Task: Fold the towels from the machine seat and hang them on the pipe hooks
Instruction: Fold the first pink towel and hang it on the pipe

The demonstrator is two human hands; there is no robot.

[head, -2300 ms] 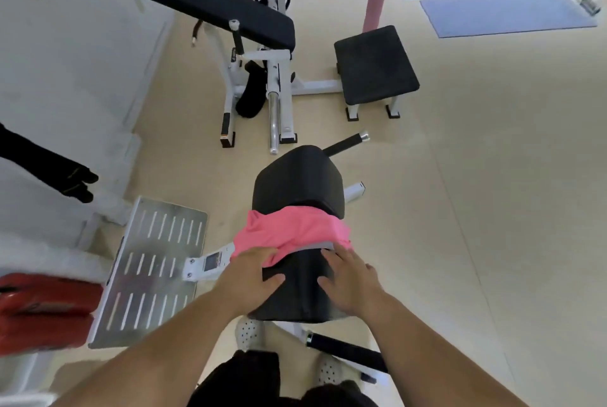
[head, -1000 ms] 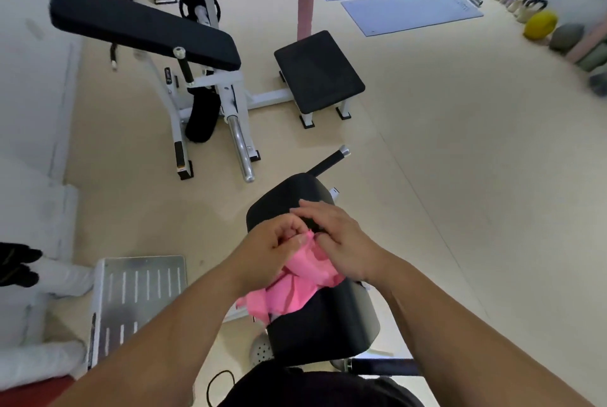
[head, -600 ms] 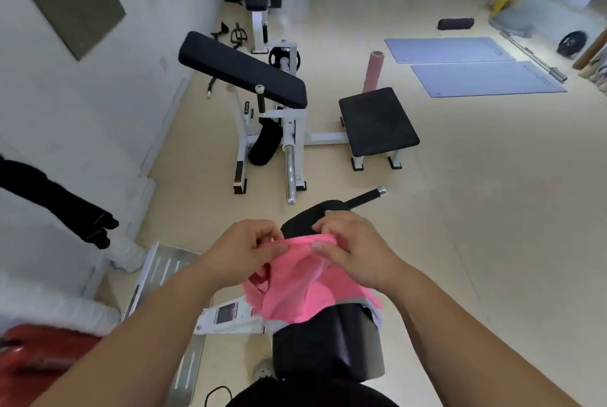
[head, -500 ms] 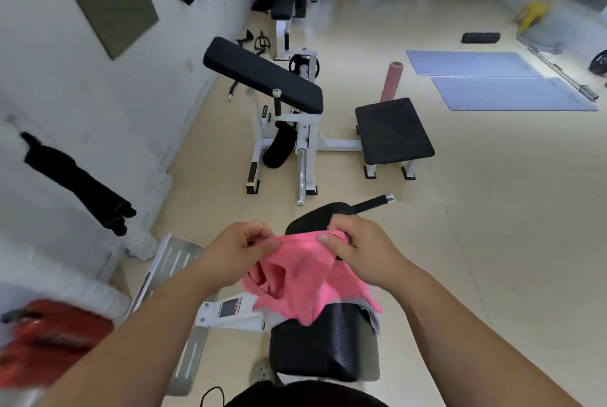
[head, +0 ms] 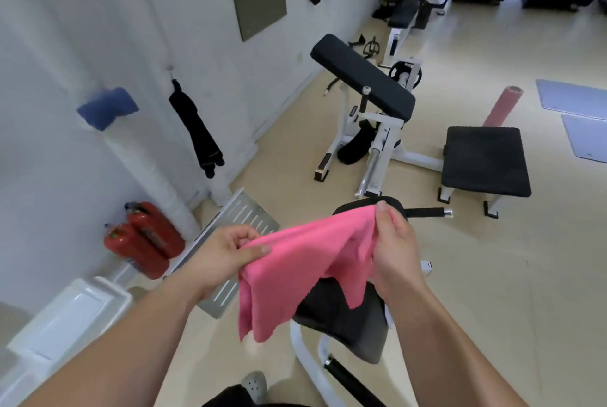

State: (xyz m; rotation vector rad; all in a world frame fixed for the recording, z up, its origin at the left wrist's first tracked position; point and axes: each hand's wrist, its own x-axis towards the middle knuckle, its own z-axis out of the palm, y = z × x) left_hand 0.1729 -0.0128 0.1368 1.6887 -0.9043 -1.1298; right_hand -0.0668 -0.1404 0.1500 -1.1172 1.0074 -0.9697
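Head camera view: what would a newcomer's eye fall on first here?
The pink towel stands out first, held in the middle above the black machine seat, pinched by the left hand and the right hand. At the left wall hang a black towel and a blue towel, with two red fire extinguishers below.

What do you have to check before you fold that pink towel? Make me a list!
1. Left hand pinches the pink towel: ok.
2. Right hand grips its other end: ok.
3. Towel stretched flat between the hands: not ok, it sags and bunches.
4. Towel clear of the machine seat: cannot tell.
5. Free spot on the pipe: cannot tell; a black towel and a blue towel hang there.
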